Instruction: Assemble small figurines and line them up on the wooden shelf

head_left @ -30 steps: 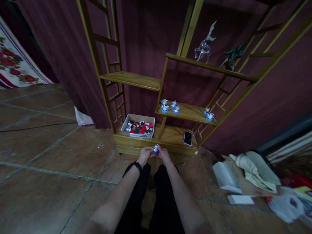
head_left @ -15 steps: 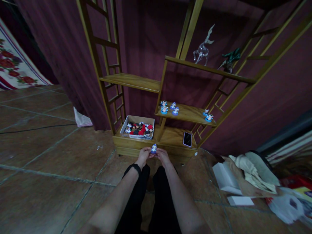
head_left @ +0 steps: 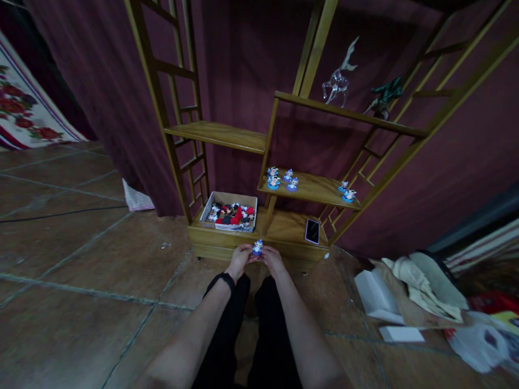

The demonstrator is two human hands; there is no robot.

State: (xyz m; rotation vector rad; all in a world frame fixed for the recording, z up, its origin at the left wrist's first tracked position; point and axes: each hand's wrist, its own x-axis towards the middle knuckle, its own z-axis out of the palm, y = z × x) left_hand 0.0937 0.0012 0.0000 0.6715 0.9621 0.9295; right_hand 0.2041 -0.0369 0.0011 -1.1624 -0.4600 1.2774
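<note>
The left hand (head_left: 239, 260) and the right hand (head_left: 273, 259) pinch one little purple toy (head_left: 258, 248) between them, one on each side. The toy is upright, in front of the low shelf (head_left: 286, 226). On that shelf, to the left, sits an open box (head_left: 240, 196). It has a messy pile of small toys (head_left: 235, 218) in it, red, black and white. A phone (head_left: 312, 231) lies to the right. On the next board (head_left: 316, 186) up stand six figures (head_left: 292, 185), in pairs.

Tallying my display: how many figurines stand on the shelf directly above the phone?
6: two blue figurines at left, two purple figurines beside them, two more figurines at right; none seems fully hidden.
</note>
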